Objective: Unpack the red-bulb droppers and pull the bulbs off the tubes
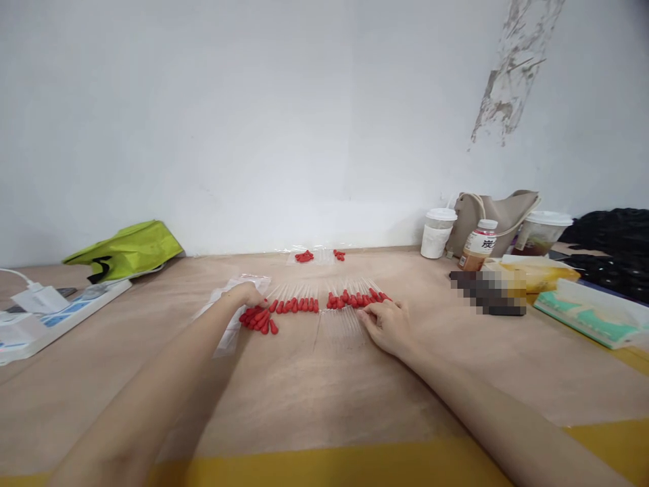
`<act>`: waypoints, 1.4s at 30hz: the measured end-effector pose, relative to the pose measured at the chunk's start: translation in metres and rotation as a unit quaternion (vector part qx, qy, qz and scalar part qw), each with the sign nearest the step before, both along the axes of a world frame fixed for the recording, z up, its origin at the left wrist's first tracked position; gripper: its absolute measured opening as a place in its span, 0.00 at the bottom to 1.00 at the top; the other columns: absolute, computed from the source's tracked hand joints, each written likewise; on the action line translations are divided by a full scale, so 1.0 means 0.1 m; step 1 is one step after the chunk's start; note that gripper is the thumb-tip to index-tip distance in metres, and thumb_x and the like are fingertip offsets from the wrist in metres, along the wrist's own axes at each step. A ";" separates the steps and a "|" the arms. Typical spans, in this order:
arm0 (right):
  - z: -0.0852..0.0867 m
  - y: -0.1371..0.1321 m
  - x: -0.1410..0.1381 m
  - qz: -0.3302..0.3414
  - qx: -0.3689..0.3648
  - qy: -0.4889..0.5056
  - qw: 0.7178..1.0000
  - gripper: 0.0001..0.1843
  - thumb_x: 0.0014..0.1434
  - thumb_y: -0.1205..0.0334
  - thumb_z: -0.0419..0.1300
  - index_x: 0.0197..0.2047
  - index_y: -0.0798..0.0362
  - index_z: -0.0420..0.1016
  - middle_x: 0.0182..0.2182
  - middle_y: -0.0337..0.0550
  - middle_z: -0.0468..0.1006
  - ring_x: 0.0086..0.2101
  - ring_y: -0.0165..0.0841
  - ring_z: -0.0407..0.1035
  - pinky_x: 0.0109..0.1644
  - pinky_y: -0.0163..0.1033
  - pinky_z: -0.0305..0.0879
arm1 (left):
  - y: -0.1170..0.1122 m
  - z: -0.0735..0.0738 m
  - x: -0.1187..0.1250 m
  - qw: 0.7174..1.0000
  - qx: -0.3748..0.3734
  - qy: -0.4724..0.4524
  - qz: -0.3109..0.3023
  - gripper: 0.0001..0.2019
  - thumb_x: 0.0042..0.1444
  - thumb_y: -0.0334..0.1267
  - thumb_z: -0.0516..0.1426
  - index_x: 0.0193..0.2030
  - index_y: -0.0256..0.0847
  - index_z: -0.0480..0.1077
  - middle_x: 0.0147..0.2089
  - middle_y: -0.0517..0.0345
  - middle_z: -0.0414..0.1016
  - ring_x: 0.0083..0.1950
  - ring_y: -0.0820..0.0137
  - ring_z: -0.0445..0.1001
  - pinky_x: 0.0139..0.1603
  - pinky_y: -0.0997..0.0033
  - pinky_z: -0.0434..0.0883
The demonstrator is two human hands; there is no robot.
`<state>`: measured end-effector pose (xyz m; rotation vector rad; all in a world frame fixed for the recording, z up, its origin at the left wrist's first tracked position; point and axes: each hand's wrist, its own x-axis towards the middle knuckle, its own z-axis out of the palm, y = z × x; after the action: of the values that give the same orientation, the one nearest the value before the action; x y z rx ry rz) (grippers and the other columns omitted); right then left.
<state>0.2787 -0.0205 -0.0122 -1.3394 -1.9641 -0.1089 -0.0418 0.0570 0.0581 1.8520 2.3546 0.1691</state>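
Droppers with red bulbs (299,306) lie in two rows mid-surface, their clear stems pointing away from the person. From where I stand, the step in hand looks like picking up a bulb with one hand and a tube with the other: the left hand (244,295) is at a heap of red bulbs (258,320), the right hand (389,326) by some clear tubes (342,328) at the right row's end. I can't tell whether either grip is closed on anything. Thin tubes packed this close probably call for a light pinch next.

Beyond, a white wall (253,122) rises over the brown-covered surface (284,399); on it sit a lime-green bag (132,249), a grey handbag (501,213), a power strip (81,314), a lidded cup (436,238) and a drink bottle (476,247).
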 end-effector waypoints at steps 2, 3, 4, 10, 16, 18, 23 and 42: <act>0.00 -0.01 -0.01 -0.002 -0.003 0.000 1.000 0.15 0.56 0.57 0.50 0.23 0.50 0.70 0.20 0.34 0.72 0.27 0.29 0.63 0.38 0.38 0.45 | 0.00 0.04 0.04 1.000 -0.019 0.009 0.000 0.11 0.28 0.40 0.63 0.17 0.35 0.71 0.24 0.46 0.74 0.30 0.57 0.73 0.30 0.66 0.66; 0.01 -0.01 -0.01 -0.003 -0.005 0.000 1.000 0.15 0.56 0.57 0.50 0.22 0.50 0.70 0.20 0.34 0.72 0.27 0.29 0.63 0.38 0.38 0.45 | -0.02 0.08 0.05 1.000 -0.019 0.013 -0.002 0.09 0.30 0.39 0.63 0.17 0.35 0.70 0.24 0.46 0.74 0.30 0.58 0.73 0.29 0.67 0.66; 0.01 -0.01 -0.02 -0.004 -0.006 0.000 1.000 0.15 0.57 0.57 0.50 0.22 0.50 0.70 0.20 0.34 0.72 0.27 0.29 0.63 0.38 0.38 0.45 | -0.04 0.13 0.05 1.000 -0.012 0.017 -0.006 0.09 0.33 0.39 0.61 0.18 0.35 0.70 0.25 0.46 0.74 0.30 0.59 0.73 0.29 0.67 0.66; 0.02 -0.04 -0.04 0.002 0.049 0.051 0.997 0.10 0.57 0.56 0.51 0.33 0.49 0.71 0.29 0.38 0.74 0.35 0.32 0.66 0.43 0.40 0.50 | -0.54 0.21 0.26 0.984 0.159 0.040 -0.072 0.14 0.53 0.46 0.47 0.38 0.40 0.67 0.41 0.53 0.73 0.43 0.65 0.70 0.42 0.68 0.62; 0.05 -0.12 -0.10 0.070 0.146 0.019 0.987 0.31 0.51 0.45 0.55 0.54 0.53 0.61 0.50 0.52 0.65 0.49 0.41 0.58 0.51 0.46 0.51 | -1.14 -0.35 0.63 0.875 0.345 0.046 -0.335 0.08 0.55 0.41 0.50 0.31 0.40 0.66 0.31 0.58 0.72 0.37 0.67 0.68 0.45 0.64 0.58; 0.05 -0.14 -0.14 0.103 0.153 -0.030 0.982 0.31 0.50 0.45 0.56 0.55 0.50 0.61 0.50 0.49 0.65 0.50 0.41 0.57 0.53 0.48 0.48 | -1.20 -0.49 0.69 0.859 0.375 0.034 -0.346 0.07 0.55 0.40 0.51 0.30 0.40 0.66 0.30 0.57 0.72 0.37 0.67 0.68 0.44 0.63 0.57; 0.00 -0.15 -0.27 0.165 0.180 -0.074 0.967 0.16 0.55 0.52 0.55 0.47 0.45 0.70 0.39 0.41 0.75 0.46 0.36 0.61 0.55 0.50 0.41 | -1.19 -0.61 0.73 0.845 0.409 0.000 -0.346 0.06 0.54 0.39 0.53 0.29 0.40 0.66 0.29 0.59 0.72 0.35 0.68 0.67 0.43 0.64 0.57; -0.04 -0.19 -0.29 0.214 0.157 -0.096 0.959 0.10 0.58 0.62 0.51 0.30 0.48 0.73 0.19 0.34 0.70 0.31 0.28 0.61 0.53 0.46 0.40 | -1.23 -0.57 0.74 0.826 0.380 0.024 -0.416 0.08 0.56 0.39 0.52 0.31 0.44 0.72 0.26 0.61 0.72 0.33 0.71 0.65 0.45 0.61 0.55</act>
<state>0.2500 -0.0396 -0.0159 -0.7026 -2.2423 -0.3374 0.0323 -0.0663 0.0015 3.0511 1.3111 1.0587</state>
